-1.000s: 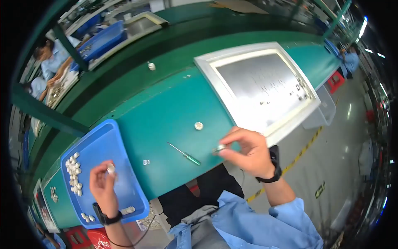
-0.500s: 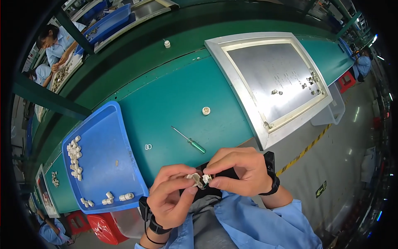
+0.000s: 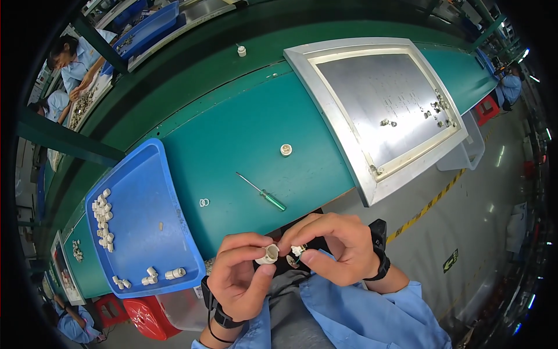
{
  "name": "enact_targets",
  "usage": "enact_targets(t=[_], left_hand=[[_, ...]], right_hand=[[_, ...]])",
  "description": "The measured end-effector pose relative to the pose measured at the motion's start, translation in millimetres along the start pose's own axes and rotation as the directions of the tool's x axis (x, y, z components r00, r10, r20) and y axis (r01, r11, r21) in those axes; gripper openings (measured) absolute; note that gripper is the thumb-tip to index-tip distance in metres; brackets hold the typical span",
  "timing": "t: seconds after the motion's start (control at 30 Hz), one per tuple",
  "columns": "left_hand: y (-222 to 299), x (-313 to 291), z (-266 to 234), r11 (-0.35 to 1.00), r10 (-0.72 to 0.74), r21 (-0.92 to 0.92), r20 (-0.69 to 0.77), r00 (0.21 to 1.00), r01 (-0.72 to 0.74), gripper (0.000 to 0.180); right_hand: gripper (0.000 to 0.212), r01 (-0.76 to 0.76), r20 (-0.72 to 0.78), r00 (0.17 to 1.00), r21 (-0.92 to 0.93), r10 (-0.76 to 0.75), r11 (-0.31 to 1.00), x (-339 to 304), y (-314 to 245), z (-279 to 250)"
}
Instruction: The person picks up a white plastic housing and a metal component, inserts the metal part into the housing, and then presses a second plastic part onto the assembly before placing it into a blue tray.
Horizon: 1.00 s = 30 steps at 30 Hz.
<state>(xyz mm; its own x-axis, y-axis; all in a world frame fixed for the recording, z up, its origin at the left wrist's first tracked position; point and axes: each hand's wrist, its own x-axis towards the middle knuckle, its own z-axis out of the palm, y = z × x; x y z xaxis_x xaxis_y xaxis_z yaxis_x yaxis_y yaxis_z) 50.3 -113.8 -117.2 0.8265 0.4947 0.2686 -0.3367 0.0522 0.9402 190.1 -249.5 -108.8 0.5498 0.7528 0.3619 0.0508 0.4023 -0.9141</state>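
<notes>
My left hand (image 3: 241,273) pinches a hollow white cylindrical housing (image 3: 268,254) between thumb and fingers, its open end facing up and to the right. Close beside it, my right hand (image 3: 337,247) grips a small white fitting with metal bits (image 3: 298,250) between thumb and forefinger. The two pieces are apart, just off the bench's front edge. On the green mat, a screwdriver with a green handle (image 3: 273,200) lies nearest to my hands. Beyond it stands a round white part (image 3: 286,150), and two white rings (image 3: 204,202) lie to the left.
A blue tray (image 3: 189,247) on the left holds several white cylindrical parts (image 3: 103,212). To the right, a silver-framed metal plate (image 3: 325,110) carries small metal pieces (image 3: 439,104). Another white part (image 3: 242,51) stands at the back. Co-workers in blue (image 3: 75,64) sit across the bench.
The white housing and the small fitting have moved apart. My left hand has tipped the housing so that its opening shows more. The fitting has shifted slightly right in my right hand.
</notes>
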Motion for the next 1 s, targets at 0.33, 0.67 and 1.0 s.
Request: enact_targets(t=[0.33,0.67,1.0], left_hand=[[-1.8,-3.7,-3.0,0.999,-0.034,0.017,0.000,0.999,0.033,0.030],[2.2,-1.5,2.0,0.996,-0.019,0.085,-0.003,1.000,0.019,0.027],[-0.4,-5.6,-2.4,0.998,-0.054,0.034,0.016,0.998,0.053,0.026]], right_hand=[[0.019,-0.227,0.037,0.974,0.141,0.224,0.964,-6.8,-9.6,0.9],[0.018,-0.320,0.094,0.947,0.216,0.307,0.922,-7.2,0.8,4.6],[0.029,-0.009,0.081,0.996,-0.198,0.026,0.980,-3.1,3.4,1.6]])
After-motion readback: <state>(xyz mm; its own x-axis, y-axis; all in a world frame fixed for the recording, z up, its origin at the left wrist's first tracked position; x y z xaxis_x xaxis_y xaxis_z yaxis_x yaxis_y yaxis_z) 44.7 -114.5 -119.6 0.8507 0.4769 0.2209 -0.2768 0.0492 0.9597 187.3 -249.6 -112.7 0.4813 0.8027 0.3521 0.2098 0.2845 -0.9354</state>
